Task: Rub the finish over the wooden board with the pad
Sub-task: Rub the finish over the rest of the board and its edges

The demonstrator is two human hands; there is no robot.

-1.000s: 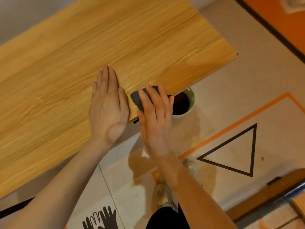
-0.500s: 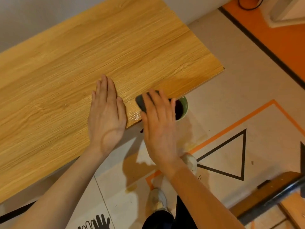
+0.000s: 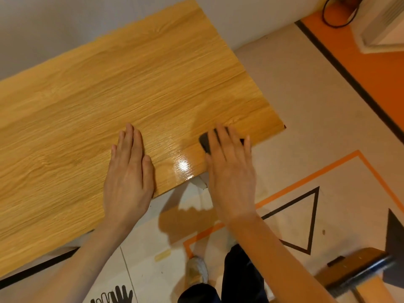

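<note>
The wooden board is being steadied near its front edge by the left hand, laid flat with fingers straight and together. The dark pad is being pressed onto the board's right front corner under the straight, slightly spread fingers of the right hand.

The wooden board shows pale grained veneer, matt over most of its face but wet and glossy near the dark, matt pad, above smooth painted floor.
</note>
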